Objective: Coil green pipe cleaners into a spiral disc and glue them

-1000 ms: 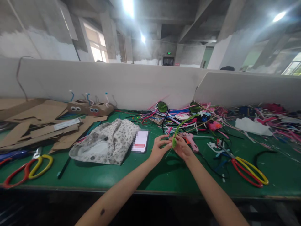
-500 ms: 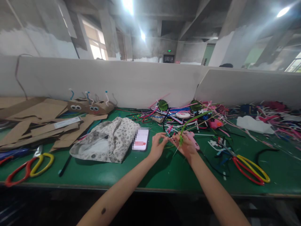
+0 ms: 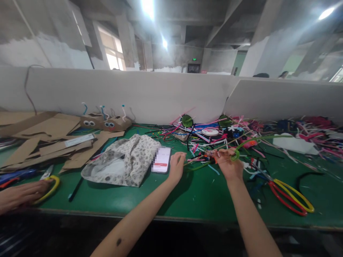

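Over the table (image 3: 198, 200), right grip (image 3: 230, 167) is closed round a green strip (image 3: 237, 155); left grip (image 3: 177, 166), I cannot tell

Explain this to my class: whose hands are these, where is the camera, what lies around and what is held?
There is no machine: these are a person's bare hands, seen by a camera worn on the head, looking forward and down. The right hand holds a curled green strip; whether the left hand holds anything is unclear. On the green tabletop lie flat brown cardboard pieces, a pale patterned cloth, a rectangular phone with a pale screen, scissors with red and yellow handles, and a heap of thin multicoloured strips. At the left edge, another person's hand covers part of yellow-handled scissors.
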Motion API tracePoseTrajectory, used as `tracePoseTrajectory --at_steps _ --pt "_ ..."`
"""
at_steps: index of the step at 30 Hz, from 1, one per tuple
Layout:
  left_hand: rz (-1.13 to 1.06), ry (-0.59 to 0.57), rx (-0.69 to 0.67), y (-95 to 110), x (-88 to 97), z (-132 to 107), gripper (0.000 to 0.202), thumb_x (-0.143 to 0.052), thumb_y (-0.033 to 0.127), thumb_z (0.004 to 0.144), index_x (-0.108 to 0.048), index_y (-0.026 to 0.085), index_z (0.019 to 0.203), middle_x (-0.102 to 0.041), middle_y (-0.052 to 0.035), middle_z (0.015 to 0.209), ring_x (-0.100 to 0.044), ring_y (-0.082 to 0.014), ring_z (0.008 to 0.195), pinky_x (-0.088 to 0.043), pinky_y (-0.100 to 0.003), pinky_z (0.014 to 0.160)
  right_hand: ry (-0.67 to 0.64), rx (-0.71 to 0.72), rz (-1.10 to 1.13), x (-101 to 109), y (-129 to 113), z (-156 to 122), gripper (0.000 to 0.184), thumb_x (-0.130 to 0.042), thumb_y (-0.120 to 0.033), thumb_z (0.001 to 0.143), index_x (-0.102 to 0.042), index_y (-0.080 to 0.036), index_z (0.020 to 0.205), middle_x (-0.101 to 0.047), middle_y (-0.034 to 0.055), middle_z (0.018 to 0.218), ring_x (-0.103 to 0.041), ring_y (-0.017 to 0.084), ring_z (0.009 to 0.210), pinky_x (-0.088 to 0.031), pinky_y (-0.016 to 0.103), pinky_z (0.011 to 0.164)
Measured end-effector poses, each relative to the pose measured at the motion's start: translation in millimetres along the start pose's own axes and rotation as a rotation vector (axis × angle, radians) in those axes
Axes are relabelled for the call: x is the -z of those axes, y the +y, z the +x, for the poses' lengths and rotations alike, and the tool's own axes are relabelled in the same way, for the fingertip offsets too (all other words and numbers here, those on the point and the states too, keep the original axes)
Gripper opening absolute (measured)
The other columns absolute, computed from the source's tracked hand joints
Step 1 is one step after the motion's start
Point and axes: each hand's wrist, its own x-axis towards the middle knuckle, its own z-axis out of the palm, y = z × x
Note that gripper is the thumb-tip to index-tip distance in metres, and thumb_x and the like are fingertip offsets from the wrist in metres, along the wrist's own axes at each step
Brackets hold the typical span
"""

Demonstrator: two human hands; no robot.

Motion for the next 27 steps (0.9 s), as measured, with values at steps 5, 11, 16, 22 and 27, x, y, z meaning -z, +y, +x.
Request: tracePoseTrajectory --at_steps 5,11,16,22,27 --pt "0.013 -0.085 -0.038 5.3 0.8 -0.6 0.021 -0.053 0.031 0.094 -0.063 0.019 0.107 -0.062 -0.0077 0.116 -0.060 -0.0208 0.101 -0.050 -0.042 0.089 -0.005 -0.112 -0.034 -3.3 16.0 -2.3 0.020 -0.078 -0.021 0.063 -0.062 -0.026 0.074 -0.064 -0.0076 0.066 -0.064 0.014 0.078 -0.047 0.041 0.096" --pt "0.013 -0.138 -0.079 14.2 1.0 -4.5 0.011 -0.071 0.032 0.079 -0.074 0.027 0.070 -0.065 -0.0016 0.116 -0.053 -0.0285 0.115 -0.034 -0.051 0.103 0.012 -0.151 -0.084 -1.2 19.7 -1.7 0.013 -0.076 -0.026 0.068 -0.065 -0.025 0.075 -0.067 -0.0055 0.069 -0.065 0.015 0.081 -0.048 0.042 0.095" --pt "-0.014 -0.179 -0.099 14.2 0.4 -7.0 0.007 -0.081 0.028 0.067 -0.076 0.032 0.071 -0.064 0.0006 0.118 -0.050 -0.0292 0.118 -0.033 -0.050 0.104 0.032 -0.132 -0.101 2.2 18.9 0.3 0.008 -0.074 -0.026 0.071 -0.066 -0.025 0.074 -0.070 -0.0046 0.071 -0.065 0.015 0.080 -0.047 0.040 0.096" --pt "-0.077 -0.195 -0.071 15.4 1.6 -8.6 0.014 -0.086 0.022 0.058 -0.074 0.028 0.062 -0.064 -0.0016 0.118 -0.049 -0.0300 0.118 -0.031 -0.051 0.105 0.040 -0.106 -0.092 3.2 16.4 1.8 0.012 -0.076 -0.025 0.067 -0.065 -0.025 0.071 -0.067 -0.0061 0.068 -0.064 0.014 0.077 -0.047 0.039 0.096" --pt "-0.213 -0.259 -0.013 18.2 -0.9 -9.5 0.016 -0.084 0.026 0.059 -0.070 0.019 0.059 -0.067 -0.0076 0.111 -0.057 -0.0281 0.111 -0.039 -0.046 0.100 0.057 -0.084 -0.082 4.6 15.3 3.8 0.015 -0.078 -0.024 0.063 -0.064 -0.025 0.068 -0.065 -0.0076 0.067 -0.064 0.012 0.074 -0.051 0.036 0.091"
